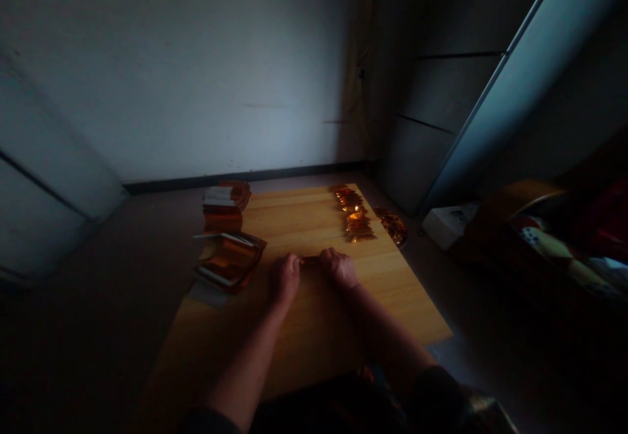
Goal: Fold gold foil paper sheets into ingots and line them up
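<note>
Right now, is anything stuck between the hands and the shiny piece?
Nothing visible: the left hand and right hand hold the piece by its ends. The brown sheets lie off to the left, apart from it.

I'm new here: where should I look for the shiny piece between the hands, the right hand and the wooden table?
Shiny piece (309,261): head view, its middle, between the hands.
Right hand (339,268): head view, back of the hand.
Wooden table (289,218): head view, bare top.
</note>
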`<state>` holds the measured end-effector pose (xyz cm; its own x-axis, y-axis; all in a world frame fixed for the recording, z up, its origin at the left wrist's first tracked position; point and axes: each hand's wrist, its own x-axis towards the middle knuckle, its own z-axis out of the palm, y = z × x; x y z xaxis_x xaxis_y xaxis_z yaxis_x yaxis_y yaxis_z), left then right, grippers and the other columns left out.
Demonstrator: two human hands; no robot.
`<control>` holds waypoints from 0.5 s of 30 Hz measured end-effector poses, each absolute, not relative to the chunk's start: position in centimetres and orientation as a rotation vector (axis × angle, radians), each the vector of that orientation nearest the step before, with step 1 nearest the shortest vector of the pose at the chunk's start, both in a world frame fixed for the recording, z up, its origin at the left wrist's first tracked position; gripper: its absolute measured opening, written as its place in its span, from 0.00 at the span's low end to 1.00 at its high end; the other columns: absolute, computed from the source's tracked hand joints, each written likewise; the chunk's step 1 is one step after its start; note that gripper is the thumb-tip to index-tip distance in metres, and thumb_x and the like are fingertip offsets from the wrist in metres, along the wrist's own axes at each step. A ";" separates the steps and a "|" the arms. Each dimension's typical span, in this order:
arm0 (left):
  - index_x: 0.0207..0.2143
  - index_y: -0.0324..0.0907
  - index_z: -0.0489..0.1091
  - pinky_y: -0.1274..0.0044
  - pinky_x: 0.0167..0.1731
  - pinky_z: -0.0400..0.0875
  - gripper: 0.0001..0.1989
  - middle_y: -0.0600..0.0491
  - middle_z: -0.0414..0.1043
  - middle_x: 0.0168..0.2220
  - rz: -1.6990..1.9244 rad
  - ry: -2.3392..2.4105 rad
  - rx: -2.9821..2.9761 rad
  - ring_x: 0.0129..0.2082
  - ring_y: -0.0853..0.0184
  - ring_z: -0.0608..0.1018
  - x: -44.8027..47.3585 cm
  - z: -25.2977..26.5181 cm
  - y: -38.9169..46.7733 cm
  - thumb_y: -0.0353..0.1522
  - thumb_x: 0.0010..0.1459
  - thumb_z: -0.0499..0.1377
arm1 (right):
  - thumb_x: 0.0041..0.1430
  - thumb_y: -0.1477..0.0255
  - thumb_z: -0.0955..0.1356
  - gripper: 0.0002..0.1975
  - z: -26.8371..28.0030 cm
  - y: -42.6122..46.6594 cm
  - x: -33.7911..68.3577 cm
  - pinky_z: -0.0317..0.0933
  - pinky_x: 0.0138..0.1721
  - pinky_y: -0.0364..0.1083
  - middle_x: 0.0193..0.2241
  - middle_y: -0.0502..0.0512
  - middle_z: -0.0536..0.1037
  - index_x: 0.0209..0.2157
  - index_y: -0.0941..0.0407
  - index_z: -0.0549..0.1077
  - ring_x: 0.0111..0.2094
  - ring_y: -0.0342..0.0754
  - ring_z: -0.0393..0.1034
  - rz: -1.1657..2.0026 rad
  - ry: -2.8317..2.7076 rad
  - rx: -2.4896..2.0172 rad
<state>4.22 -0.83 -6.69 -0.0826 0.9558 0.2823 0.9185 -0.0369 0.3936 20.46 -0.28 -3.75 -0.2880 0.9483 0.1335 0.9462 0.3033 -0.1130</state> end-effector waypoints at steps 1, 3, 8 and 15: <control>0.32 0.42 0.71 0.76 0.34 0.62 0.13 0.49 0.73 0.30 0.766 2.120 2.075 0.33 0.64 0.73 4.2 -6.8 -0.8 0.32 0.62 0.47 | 0.66 0.73 0.57 0.12 -3.7 -0.3 20.5 0.50 0.26 0.40 0.32 0.55 0.76 0.37 0.56 0.70 0.29 0.43 0.69 0.020 -2.390 -1.756; 0.33 0.41 0.71 0.76 0.34 0.62 0.13 0.49 0.73 0.30 0.771 2.123 2.069 0.33 0.64 0.73 4.2 -6.8 -0.7 0.32 0.62 0.48 | 0.66 0.74 0.56 0.12 -3.7 -0.2 20.5 0.50 0.26 0.40 0.32 0.55 0.76 0.38 0.56 0.70 0.29 0.43 0.69 0.016 -2.383 -1.756; 0.33 0.42 0.73 0.76 0.34 0.63 0.12 0.49 0.74 0.30 0.762 2.119 2.083 0.33 0.64 0.74 4.3 -6.7 -0.7 0.33 0.60 0.50 | 0.65 0.73 0.58 0.11 -4.0 -0.1 20.8 0.49 0.26 0.41 0.31 0.55 0.75 0.36 0.56 0.71 0.28 0.42 0.68 -0.008 -2.330 -1.742; 0.39 0.41 0.74 0.75 0.36 0.65 0.13 0.47 0.76 0.34 0.819 2.052 2.063 0.35 0.63 0.75 4.3 -6.0 -1.2 0.37 0.57 0.54 | 0.65 0.72 0.58 0.11 -3.7 -0.3 21.1 0.47 0.26 0.42 0.32 0.54 0.75 0.37 0.54 0.72 0.28 0.43 0.67 -0.002 -2.312 -1.781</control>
<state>4.34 -1.17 -5.99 -0.0647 0.9554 0.2881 0.8912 -0.0745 0.4474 21.13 -0.28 -3.68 -0.2396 0.9548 0.1761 0.9551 0.2643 -0.1337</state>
